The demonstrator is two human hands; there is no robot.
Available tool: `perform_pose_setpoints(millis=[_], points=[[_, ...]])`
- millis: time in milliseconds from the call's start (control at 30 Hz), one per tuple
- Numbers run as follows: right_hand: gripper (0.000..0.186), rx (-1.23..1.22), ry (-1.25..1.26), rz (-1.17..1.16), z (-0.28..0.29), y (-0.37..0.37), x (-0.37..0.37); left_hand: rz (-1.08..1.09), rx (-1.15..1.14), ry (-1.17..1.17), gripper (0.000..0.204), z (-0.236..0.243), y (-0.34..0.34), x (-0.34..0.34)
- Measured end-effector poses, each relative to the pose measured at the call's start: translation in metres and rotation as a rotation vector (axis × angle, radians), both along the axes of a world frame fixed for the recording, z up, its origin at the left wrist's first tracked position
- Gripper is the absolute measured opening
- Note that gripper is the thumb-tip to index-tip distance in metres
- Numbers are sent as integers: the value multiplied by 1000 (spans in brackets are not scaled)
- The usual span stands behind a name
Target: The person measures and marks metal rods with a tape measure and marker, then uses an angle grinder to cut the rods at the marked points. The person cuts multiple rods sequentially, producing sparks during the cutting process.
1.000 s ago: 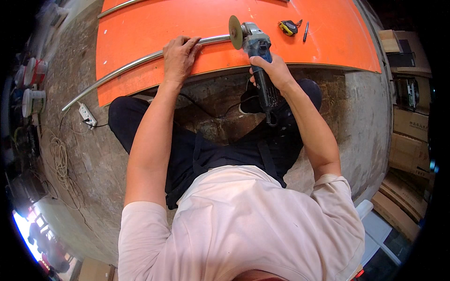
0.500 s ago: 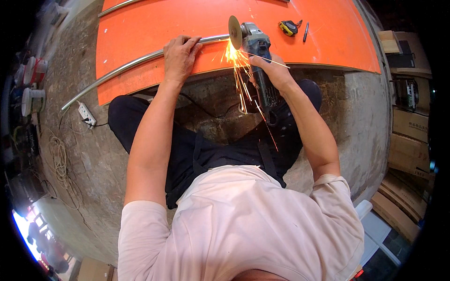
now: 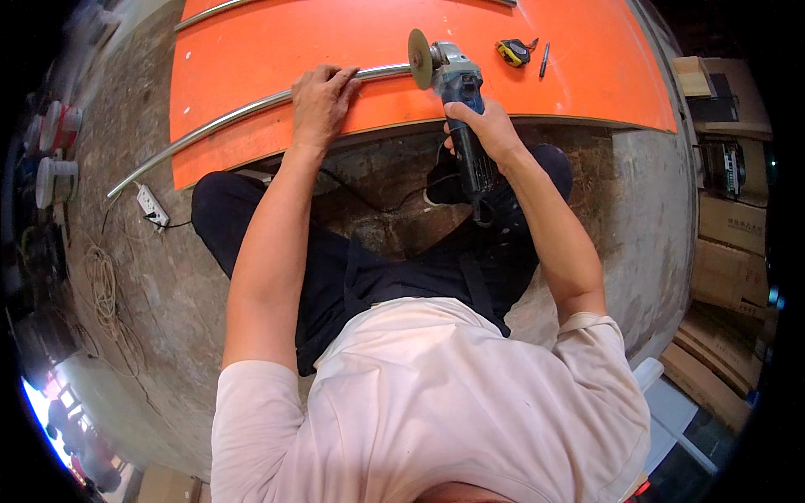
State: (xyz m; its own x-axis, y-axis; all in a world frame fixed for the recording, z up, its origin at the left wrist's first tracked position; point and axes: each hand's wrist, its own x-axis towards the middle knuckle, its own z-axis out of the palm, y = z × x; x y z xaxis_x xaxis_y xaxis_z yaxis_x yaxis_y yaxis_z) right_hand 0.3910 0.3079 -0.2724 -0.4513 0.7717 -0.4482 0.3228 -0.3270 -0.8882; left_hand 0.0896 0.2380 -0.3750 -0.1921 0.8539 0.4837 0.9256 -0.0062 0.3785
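My left hand [image 3: 320, 105] is closed over a shiny metal tube [image 3: 226, 122], holding it on the orange board [image 3: 369, 105] near its front edge. The tube's left part sticks out past the board's left side. In my right hand [image 3: 486, 130] is a blue and black angle grinder [image 3: 463, 85], gripped around its body with the thumb on top. Its thin cutting disc [image 3: 420, 59] stands upright at the right end of the tube. No sparks show; whether disc and tube touch I cannot tell.
Right of the grinder lie a yellow and black tape measure [image 3: 515, 53] and a dark pen [image 3: 544, 59]. Another metal tube [image 3: 220, 11] lies at the board's far edge. A white power strip [image 3: 152, 208] and coiled cable [image 3: 104, 289] are on the floor at left. Cardboard boxes [image 3: 731, 225] stand at right.
The bright sparks streaming down from the disc have stopped. Both hands keep their grip on the tube and the grinder, nearly in the same place.
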Motion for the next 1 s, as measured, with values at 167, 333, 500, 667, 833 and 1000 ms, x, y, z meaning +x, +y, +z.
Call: perform_pose_setpoints(millis=[167, 333, 500, 667, 833, 1000], points=[[42, 8, -5, 6, 3, -3, -3, 1, 3, 7, 30, -1, -2, 0], [40, 29, -1, 4, -8, 2, 0, 2, 19, 1, 30, 1, -1, 1], [38, 4, 35, 5, -9, 3, 1, 2, 20, -12, 30, 0, 0, 1], [37, 130, 9, 28, -11, 6, 0, 8, 51, 20, 30, -6, 3, -1], [42, 70, -30, 15, -3, 0, 1, -1, 24, -62, 28, -7, 3, -3], [45, -26, 30, -67, 13, -7, 7, -18, 27, -27, 30, -1, 8, -6]])
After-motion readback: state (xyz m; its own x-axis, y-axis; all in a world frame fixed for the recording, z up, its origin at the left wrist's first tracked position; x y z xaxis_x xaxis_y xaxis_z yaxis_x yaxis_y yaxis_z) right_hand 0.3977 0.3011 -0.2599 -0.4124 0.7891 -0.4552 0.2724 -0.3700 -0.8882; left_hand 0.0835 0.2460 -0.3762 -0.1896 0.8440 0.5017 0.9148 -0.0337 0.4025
